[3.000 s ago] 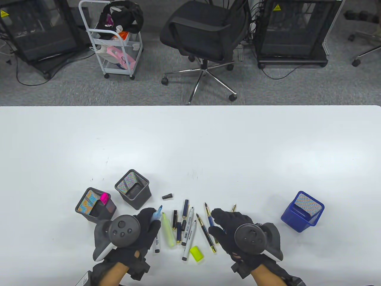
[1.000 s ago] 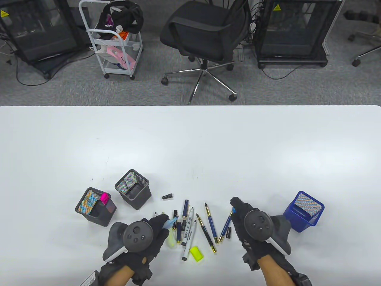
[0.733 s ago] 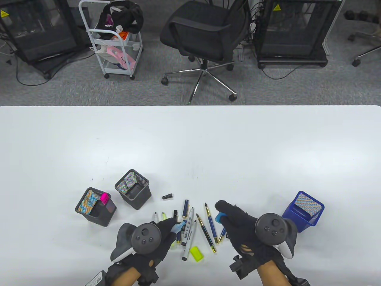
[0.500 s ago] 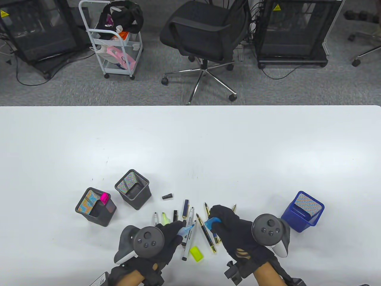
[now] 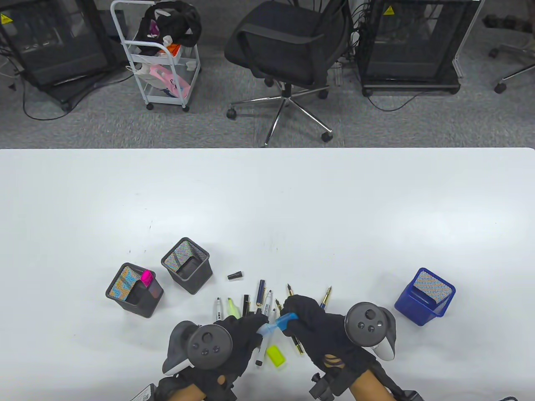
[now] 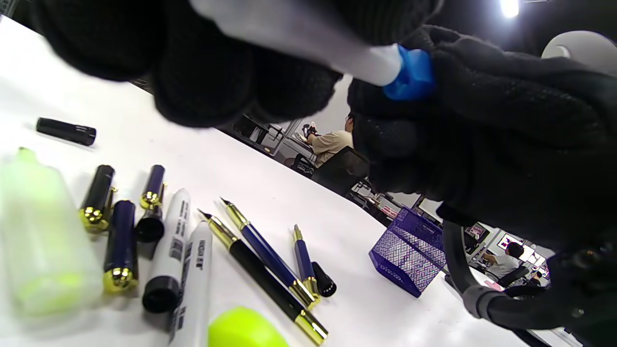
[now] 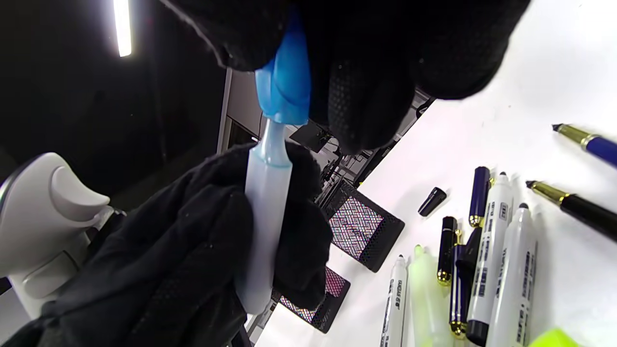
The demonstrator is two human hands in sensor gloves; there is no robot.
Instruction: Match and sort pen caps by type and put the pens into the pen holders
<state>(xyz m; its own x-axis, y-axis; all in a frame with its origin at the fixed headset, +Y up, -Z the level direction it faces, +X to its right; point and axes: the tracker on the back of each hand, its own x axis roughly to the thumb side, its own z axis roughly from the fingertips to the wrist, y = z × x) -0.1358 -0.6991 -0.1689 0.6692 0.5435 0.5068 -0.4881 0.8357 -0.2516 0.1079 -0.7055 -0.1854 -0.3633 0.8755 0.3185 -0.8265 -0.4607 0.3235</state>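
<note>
Both hands meet over the pen pile at the table's 6 o'clock edge. Left hand has its fingers curled around the pale blue highlighter, barrel pointing toward 2 o'clock in the table view. Right hand pinches the blue cap between its fingertips — in the right wrist view the cap's mouth sits over the highlighter's tip, not pushed down to the barrel shoulder; the left wrist view shows cap and barrel end touching. So the highlighter spans the gap between the two hands, held above the table surface, left hand at 8 o'clock of it, right hand at 2 o'clock. Directly under the hands lie loose white markers, navy and black fountain pens with gold trim, a yellow highlighter and its loose yellow cap. One small black cap lies alone at 12 o'clock of the pile. Two black mesh holders sit at 10 o'clock of the hands — the nearer-left one has a pink highlighter in it, the other shows nothing I can make out inside. Blue mesh holder sits at 2 o'clock of the right hand, well apart from the pile.
</note>
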